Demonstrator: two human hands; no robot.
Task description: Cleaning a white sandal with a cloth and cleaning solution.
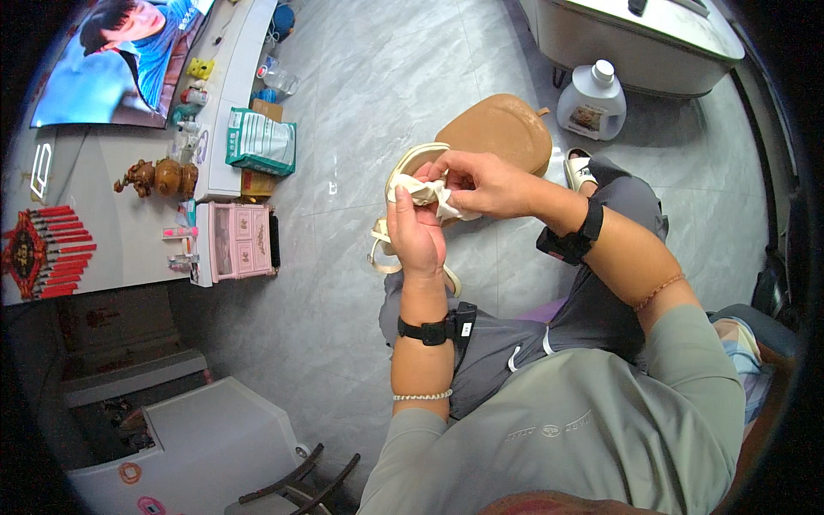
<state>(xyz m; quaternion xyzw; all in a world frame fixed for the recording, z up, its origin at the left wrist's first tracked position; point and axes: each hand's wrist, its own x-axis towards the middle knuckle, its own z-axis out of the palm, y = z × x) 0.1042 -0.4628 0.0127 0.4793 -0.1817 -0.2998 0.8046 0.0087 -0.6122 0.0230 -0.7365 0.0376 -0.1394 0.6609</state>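
Note:
A cream strappy sandal is held up in front of me, its buckled ankle strap hanging on the left. My left hand is palm up around the sandal, partly hiding it; its exact grip is covered. A crumpled white cloth or tissue lies across the left thumb and fingers. With bent fingers, my right hand pinches the right end of this cloth against the sandal. Behind the hands, a tan leather-look stool or bag rests on the floor.
A white plastic jug stands by a white cabinet. Along the left, a console carries small items near a lit television, a green-white packet and a pink drawer box. A slipper is on my foot.

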